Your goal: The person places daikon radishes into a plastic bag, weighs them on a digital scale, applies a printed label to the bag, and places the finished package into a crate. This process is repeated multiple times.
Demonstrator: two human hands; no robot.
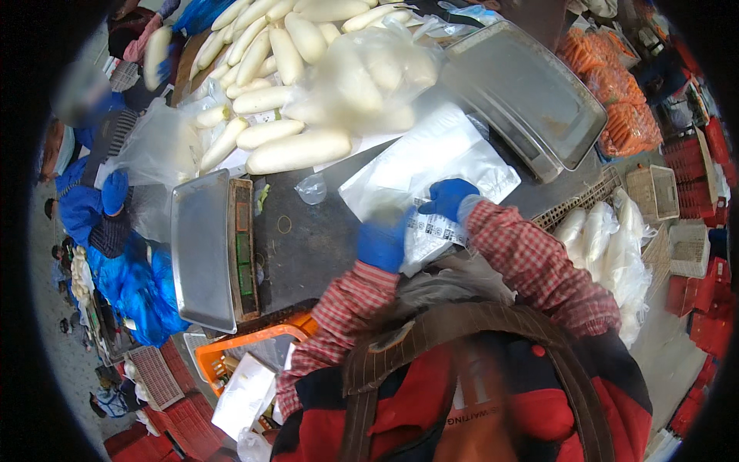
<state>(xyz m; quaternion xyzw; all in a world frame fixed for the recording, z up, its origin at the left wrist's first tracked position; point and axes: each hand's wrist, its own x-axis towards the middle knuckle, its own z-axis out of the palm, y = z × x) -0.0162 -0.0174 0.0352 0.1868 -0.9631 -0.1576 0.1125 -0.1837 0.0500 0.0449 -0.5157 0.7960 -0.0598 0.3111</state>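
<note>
A stack of white plastic bags [427, 150] lies on the dark tabletop before me, its printed edge [436, 228] towards my body. My right hand [449, 197], in a blue glove, pinches that printed edge from above. My left hand [382, 242], also blue-gloved, grips the plastic at the left side of the same edge; a blurred spot hides part of its fingers. Beyond the stack, several white radishes [300, 151] lie in a heap, and a filled clear plastic bag [369, 75] of radishes rests against them.
A scale with a metal pan [202, 251] stands at left, another metal-pan scale [528, 92] at far right. Bagged carrots [626, 115] and bagged radishes [603, 242] sit at right. An orange crate [254, 341] is near my left elbow. A blue-gloved co-worker's hand [115, 192] is at left.
</note>
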